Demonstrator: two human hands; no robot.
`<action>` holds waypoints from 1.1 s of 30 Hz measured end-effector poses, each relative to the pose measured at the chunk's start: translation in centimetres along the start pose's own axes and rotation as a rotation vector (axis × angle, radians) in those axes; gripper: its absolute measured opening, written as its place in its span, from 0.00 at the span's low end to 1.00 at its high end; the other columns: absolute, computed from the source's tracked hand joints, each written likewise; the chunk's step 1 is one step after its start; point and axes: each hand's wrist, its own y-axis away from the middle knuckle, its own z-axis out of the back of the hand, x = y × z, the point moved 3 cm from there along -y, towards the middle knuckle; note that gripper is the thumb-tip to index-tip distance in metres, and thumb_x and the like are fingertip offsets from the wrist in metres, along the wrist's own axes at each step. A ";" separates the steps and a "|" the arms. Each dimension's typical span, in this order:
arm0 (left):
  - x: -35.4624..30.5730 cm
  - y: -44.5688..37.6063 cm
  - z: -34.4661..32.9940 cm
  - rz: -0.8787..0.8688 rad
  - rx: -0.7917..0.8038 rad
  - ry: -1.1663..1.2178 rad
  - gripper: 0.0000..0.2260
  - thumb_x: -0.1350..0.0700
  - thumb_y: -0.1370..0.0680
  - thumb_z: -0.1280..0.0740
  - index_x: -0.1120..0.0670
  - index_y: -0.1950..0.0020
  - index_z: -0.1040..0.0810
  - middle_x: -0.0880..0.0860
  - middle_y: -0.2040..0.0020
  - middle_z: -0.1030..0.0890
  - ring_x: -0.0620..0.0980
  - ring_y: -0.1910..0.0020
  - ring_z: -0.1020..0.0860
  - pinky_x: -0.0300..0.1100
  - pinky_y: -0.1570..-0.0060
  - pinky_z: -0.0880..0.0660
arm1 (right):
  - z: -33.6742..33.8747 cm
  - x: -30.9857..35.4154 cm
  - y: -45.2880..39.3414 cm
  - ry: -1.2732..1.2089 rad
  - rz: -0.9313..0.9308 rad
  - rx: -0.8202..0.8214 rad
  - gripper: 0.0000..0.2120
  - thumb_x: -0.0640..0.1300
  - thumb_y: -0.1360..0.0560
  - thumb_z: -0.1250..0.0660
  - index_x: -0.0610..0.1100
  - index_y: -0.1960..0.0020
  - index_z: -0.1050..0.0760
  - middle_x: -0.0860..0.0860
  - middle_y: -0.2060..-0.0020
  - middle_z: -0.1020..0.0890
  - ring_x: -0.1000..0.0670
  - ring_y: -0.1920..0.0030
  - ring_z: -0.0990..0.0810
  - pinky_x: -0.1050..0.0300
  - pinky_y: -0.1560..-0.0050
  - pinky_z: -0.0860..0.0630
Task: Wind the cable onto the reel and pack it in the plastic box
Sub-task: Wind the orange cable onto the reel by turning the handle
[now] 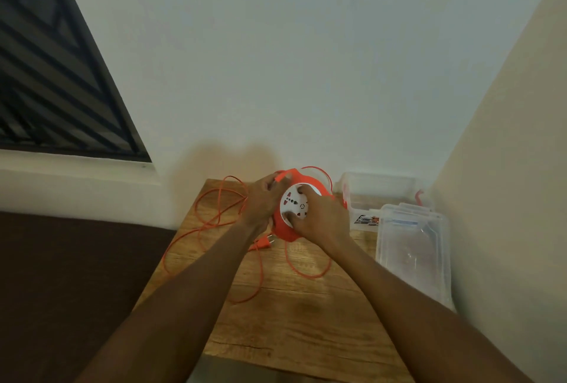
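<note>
A: Arms?

B: Both forearms reach forward over the wooden bench [294,315], meeting at the far end. Left hand [260,203] is curled on the left rim of the reel [287,230], fingers closed round the edge, with a bit of orange strap or cable by the fingertips at the top. Right hand [320,217] lies on the white face, fingers bent and pressed onto it, thumb low near the bottom edge.

A: So both closed on the reel?

B: Left is gripping the rim. Right is pressing on the white hub, fingers curled; can't tell if it truly grips it.

A: Reel look?

B: Round, orange housing, white centre disc with socket holes and a small red ring mark. Tilted up toward the camera, held just above or at the bench; contact is hidden.

A: Cable?

B: Orange cable [214,217] mostly unwound, loose loops on the bench left of the left hand, one loop hanging off the left edge, another loop under the right wrist. Plug [264,243] lies just below the reel, between the forearms.

A: Box?

B: Clear plastic box [380,195] right of the reel, open, near the right hand. Its clear lid [414,247] lies beside it, nearer the camera, along the right wall.
</note>
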 end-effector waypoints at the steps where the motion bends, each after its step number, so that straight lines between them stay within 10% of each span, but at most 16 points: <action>1: 0.2 0.3 -0.3 -0.019 -0.004 0.013 0.10 0.50 0.18 0.30 0.53 0.41 0.14 0.53 0.50 0.11 0.50 0.53 0.12 0.41 0.59 0.16 | -0.4 -0.1 0.5 -0.106 -0.119 -0.006 0.34 0.67 0.32 0.32 0.54 0.31 0.32 0.52 0.42 0.18 0.47 0.45 0.18 0.50 0.52 0.20; 4: 1.3 1.3 -1.1 -0.092 -0.079 -0.052 0.11 0.50 0.18 0.29 0.56 0.42 0.14 0.54 0.49 0.11 0.47 0.51 0.13 0.39 0.55 0.17 | -1.8 -0.2 1.8 -0.706 -0.637 0.027 0.33 0.65 0.30 0.31 0.48 0.32 0.31 0.47 0.42 0.19 0.47 0.48 0.19 0.53 0.55 0.19; 7: 2.5 2.0 -1.1 -0.026 -0.137 0.016 0.16 0.49 0.19 0.28 0.63 0.47 0.15 0.59 0.53 0.13 0.52 0.56 0.16 0.45 0.57 0.20 | -2.8 0.2 3.0 -1.168 -0.887 0.089 0.26 0.50 0.24 0.31 0.43 0.30 0.34 0.41 0.58 0.15 0.51 0.71 0.20 0.60 0.74 0.26; 13: 2.1 0.7 1.2 0.072 -0.130 0.143 0.15 0.50 0.19 0.29 0.62 0.47 0.15 0.66 0.50 0.13 0.59 0.55 0.15 0.55 0.53 0.17 | 0.5 0.1 3.8 -0.308 -0.122 0.012 0.22 0.47 0.28 0.29 0.50 0.35 0.29 0.51 0.52 0.17 0.51 0.56 0.17 0.57 0.62 0.22; 20: -0.2 -0.8 2.4 0.092 0.123 0.041 0.10 0.48 0.19 0.29 0.53 0.45 0.14 0.55 0.51 0.10 0.54 0.55 0.11 0.43 0.62 0.16 | 2.3 1.0 0.7 0.444 0.759 0.227 0.28 0.38 0.25 0.31 0.58 0.30 0.31 0.41 0.26 0.35 0.39 0.42 0.21 0.50 0.65 0.18; 26: -1.0 -0.8 2.6 0.113 0.284 -0.079 0.13 0.46 0.18 0.31 0.55 0.44 0.14 0.57 0.51 0.11 0.57 0.55 0.11 0.46 0.62 0.15 | 3.5 2.2 -0.5 0.745 0.908 0.391 0.32 0.47 0.22 0.31 0.64 0.26 0.43 0.38 0.34 0.32 0.39 0.54 0.19 0.50 0.67 0.21; 33: -0.4 -0.6 1.9 0.154 0.281 -0.092 0.20 0.46 0.18 0.31 0.63 0.40 0.17 0.66 0.44 0.14 0.70 0.44 0.16 0.65 0.41 0.19 | 2.6 4.0 -0.2 0.891 0.961 0.355 0.27 0.45 0.25 0.28 0.56 0.29 0.31 0.44 0.47 0.19 0.45 0.55 0.18 0.55 0.70 0.31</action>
